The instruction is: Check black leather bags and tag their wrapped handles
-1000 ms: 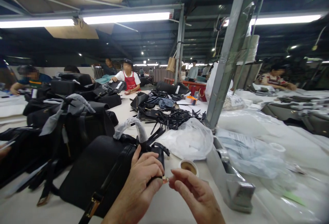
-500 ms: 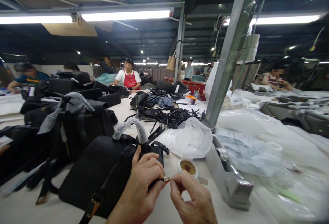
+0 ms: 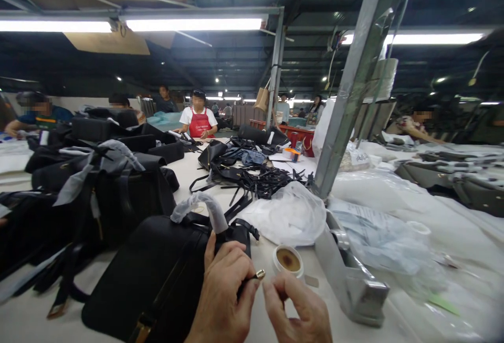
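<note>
My left hand (image 3: 226,285) is closed around a thin black strap, whose gold metal end (image 3: 260,274) pokes out past the thumb and forefinger. Below that hand lies a black leather bag (image 3: 134,274), with a clear-wrapped handle (image 3: 200,207) standing up and a gold buckle (image 3: 142,328) on its front strap. Just right of the gold end, my right hand (image 3: 297,306) has its fingers drawn together in a pinch; anything between the tips is too small to make out. A round white tub of brown paste (image 3: 288,260) sits behind the right hand.
A heap of black bags (image 3: 106,175) fills the left. Loose black straps (image 3: 271,181) and a crumpled plastic bag (image 3: 291,214) lie ahead. On the right are a metal tape dispenser (image 3: 358,280), a steel post (image 3: 350,80) and plastic sheeting. A co-worker in a red apron (image 3: 200,122) stands opposite.
My right fingers came together at the gold end, then drew slightly away from it. My left hand keeps hold of the strap, shifted a little right.
</note>
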A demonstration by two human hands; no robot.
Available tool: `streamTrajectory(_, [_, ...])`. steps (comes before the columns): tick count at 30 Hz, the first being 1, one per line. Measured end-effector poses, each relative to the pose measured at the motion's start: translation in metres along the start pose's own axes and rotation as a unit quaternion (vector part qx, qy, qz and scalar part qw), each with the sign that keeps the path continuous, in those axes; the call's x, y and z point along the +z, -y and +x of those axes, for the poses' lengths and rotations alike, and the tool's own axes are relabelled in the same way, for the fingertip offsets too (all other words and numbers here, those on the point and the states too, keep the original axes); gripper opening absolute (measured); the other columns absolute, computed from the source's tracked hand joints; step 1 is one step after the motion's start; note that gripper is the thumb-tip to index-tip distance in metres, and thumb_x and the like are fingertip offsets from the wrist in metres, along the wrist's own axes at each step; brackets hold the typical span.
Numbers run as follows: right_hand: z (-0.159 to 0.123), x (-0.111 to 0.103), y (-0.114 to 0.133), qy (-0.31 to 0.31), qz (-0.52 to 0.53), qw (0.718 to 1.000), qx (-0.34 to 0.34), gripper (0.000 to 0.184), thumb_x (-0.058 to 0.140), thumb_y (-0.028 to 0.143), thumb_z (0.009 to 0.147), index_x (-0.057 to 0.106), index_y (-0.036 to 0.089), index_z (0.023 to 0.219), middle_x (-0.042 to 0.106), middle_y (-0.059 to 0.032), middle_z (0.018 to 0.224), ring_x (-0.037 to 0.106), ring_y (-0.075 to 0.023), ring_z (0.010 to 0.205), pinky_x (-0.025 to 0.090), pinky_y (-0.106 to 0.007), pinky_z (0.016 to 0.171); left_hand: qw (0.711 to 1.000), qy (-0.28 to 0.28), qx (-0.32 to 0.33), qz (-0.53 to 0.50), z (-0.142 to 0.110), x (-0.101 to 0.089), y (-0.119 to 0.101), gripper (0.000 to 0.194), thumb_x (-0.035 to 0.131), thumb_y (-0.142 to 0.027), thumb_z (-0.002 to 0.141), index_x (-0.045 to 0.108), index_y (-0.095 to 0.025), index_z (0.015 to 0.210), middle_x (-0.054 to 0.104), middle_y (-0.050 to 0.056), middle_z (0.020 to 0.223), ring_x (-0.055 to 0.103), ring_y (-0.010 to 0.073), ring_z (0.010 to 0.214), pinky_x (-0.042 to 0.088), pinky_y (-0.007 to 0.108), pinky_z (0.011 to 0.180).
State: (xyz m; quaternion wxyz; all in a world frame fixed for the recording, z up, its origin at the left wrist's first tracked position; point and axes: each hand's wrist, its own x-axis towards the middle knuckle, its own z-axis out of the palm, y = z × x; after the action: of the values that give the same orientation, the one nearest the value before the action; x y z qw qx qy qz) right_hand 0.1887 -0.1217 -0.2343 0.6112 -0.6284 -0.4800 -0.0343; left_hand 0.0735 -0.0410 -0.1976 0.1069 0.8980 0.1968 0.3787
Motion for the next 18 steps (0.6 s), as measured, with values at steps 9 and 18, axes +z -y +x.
streamTrajectory(9, [0.001,-0.003,-0.011,0.126,0.397,0.850,0.323,0.046,0.078,0.056,0.067,0.069,0.018,0.091,0.070,-0.0050,0.080,0.066,-0.0157,0.061,0.055,-0.027,0.053,0.998,0.004,0.049,-0.043,-0.007,0.002,0.012,0.019,0.050,-0.006,0.085,0.059,-0.023,0.080,0.067,0.000,0.080,0.059,0.0218,0.103,0.023,0.051,0.109])
streamTrajectory(18, [-0.030,-0.011,-0.031,0.206,0.389,0.838,0.321,0.031,0.076,0.049,0.072,0.075,0.021,0.085,0.069,-0.0046,0.083,0.067,-0.0185,0.075,0.056,-0.030,0.067,0.995,-0.020,0.097,-0.032,-0.040,0.009,0.024,0.019,0.054,-0.009,0.087,0.061,-0.024,0.080,0.066,-0.002,0.078,0.057,0.0190,0.110,0.022,0.038,0.107])
